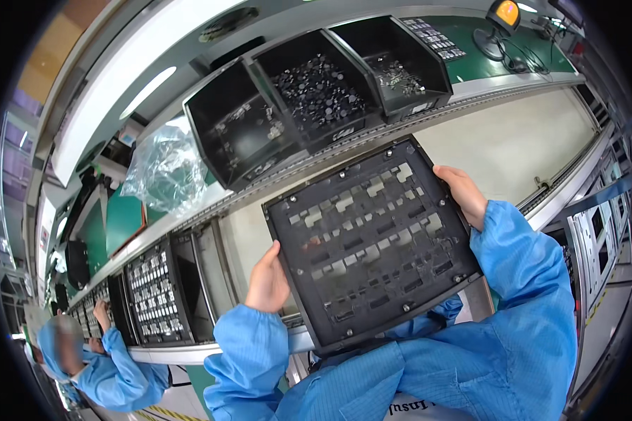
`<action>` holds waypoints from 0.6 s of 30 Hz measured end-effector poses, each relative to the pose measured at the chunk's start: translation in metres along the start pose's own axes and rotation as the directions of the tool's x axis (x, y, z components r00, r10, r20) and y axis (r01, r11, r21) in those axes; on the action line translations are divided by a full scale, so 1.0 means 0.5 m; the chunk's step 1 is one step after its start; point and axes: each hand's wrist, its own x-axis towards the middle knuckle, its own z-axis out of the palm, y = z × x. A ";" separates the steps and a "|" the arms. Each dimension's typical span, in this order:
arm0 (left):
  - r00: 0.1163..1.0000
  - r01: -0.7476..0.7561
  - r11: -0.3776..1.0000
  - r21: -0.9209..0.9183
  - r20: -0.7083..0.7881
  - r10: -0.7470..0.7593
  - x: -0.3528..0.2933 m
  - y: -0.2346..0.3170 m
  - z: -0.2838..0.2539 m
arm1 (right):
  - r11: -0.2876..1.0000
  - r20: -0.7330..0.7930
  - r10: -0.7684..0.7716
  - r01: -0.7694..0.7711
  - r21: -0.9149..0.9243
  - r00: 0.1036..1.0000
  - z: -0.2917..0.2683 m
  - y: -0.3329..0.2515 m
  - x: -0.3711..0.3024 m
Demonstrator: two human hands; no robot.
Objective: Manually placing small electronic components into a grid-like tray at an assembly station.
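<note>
Between my two hands is a black rectangular fixture tray [358,184] with rows of cut-out openings and small screws along its edges. My left hand [268,281] grips its left side, thumb along the edge. My right hand [462,193] closes on the upper right edge. The tray is tilted toward me, above the near edge of the conveyor line. Light shows through many of its openings. The fingers under the tray are hidden from view.
Beyond the tray stand three black bins [233,182] with small parts inside. A crumpled clear plastic bag [167,168] lies left of them. Filled trays [154,298] sit on the conveyor [512,137] at left, where a co-worker [123,379] in blue works. A lamp-like device [502,17] stands far right.
</note>
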 end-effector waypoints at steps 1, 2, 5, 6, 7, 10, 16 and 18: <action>1.000 0.004 1.000 0.007 0.007 -0.004 0.018 0.019 0.012 | 1.000 -0.008 -0.004 0.004 0.006 1.000 -0.004 -0.003 0.016; 1.000 0.011 0.999 0.038 0.023 -0.012 0.031 0.034 0.020 | 1.000 -0.040 -0.028 0.029 0.004 0.999 -0.003 0.001 0.031; 0.999 0.024 0.997 0.072 0.032 -0.026 0.060 0.057 0.018 | 0.999 -0.058 -0.038 0.040 0.032 0.998 0.009 -0.008 0.066; 0.999 0.023 0.997 0.067 0.028 -0.025 0.070 0.060 0.016 | 0.998 -0.039 -0.028 0.030 0.055 0.999 0.012 -0.011 0.075; 0.999 0.033 0.997 0.073 0.027 -0.035 0.074 0.063 0.017 | 0.998 -0.046 -0.020 0.023 0.061 0.999 0.012 -0.009 0.084; 0.998 0.031 0.999 0.013 -0.050 -0.031 0.077 0.051 0.018 | 0.999 -0.040 -0.049 0.048 -0.024 0.998 0.004 0.002 0.096; 1.000 0.007 0.999 0.045 -0.023 -0.006 0.111 0.053 0.042 | 0.895 -0.079 -0.101 0.055 -0.443 0.992 -0.026 -0.038 0.066; 0.990 0.050 0.998 0.046 0.133 -0.056 0.138 0.069 0.014 | 0.672 -0.079 -0.333 0.178 -0.718 0.940 -0.038 -0.048 0.048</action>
